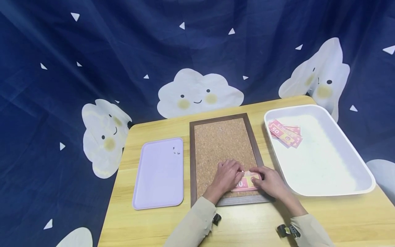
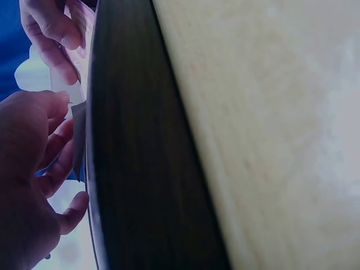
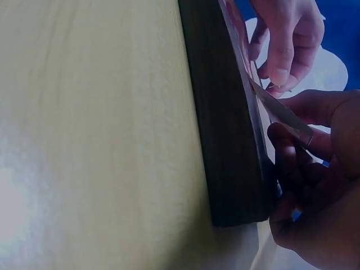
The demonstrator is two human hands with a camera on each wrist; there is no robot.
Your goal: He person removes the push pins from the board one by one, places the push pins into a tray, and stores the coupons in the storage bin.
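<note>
A pink-and-yellow paper coupon [image 1: 244, 183] lies low on the framed cork board [image 1: 222, 144], toward its right corner. My right hand [image 1: 271, 181] pinches the coupon's right end between thumb and fingers; in the right wrist view, its edge lifts off the board at that hand [image 3: 326, 146]. At the coupon's upper left, my left hand [image 1: 227, 176] pinches a small pin [image 1: 242, 171] with a pale head. In the left wrist view, the pin's thin shaft [image 2: 70, 103] shows at the fingertips of my left hand [image 2: 34, 157]. The fingers hide the coupon's left end.
Left of the board, a lilac tray [image 1: 158, 175] holds several tiny dark pieces [image 1: 176, 152]. To the right stands a deep white bin [image 1: 324, 161] with several pink coupons [image 1: 285, 133] fanned at its far left. A dark blue curtain [image 1: 197, 44] hangs behind the wooden table [image 1: 240, 223].
</note>
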